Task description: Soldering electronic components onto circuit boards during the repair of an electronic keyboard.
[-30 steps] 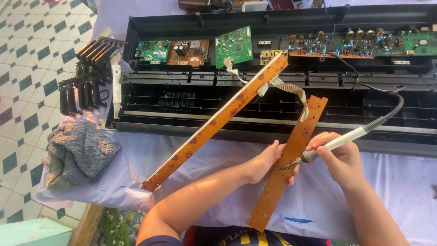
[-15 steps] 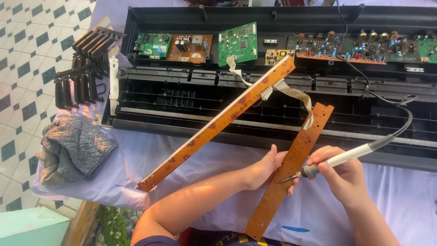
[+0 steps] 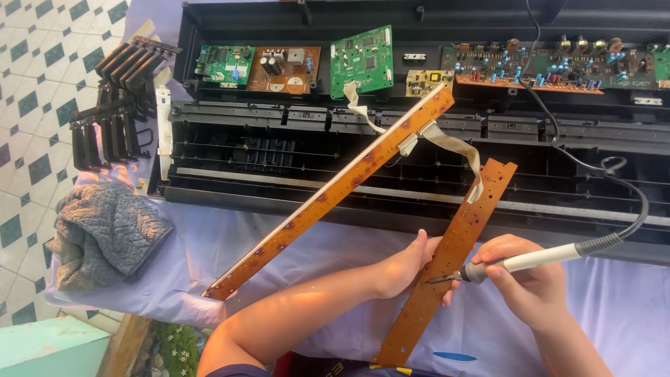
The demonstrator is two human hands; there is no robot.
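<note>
**Head view: soldering iron meets the short board**

The right hand, fingers closed around the soldering iron, now touches its tip to the short brown board. The left hand presses this board flat with loose fingers; compared with before, the tip sits a little lower along the strip.

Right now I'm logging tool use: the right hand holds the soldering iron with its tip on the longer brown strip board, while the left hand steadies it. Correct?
Not quite. In the head view the soldering iron in the right hand has its tip on the shorter brown strip board, the one the left hand steadies. The longer brown strip board lies apart, untouched.
</note>
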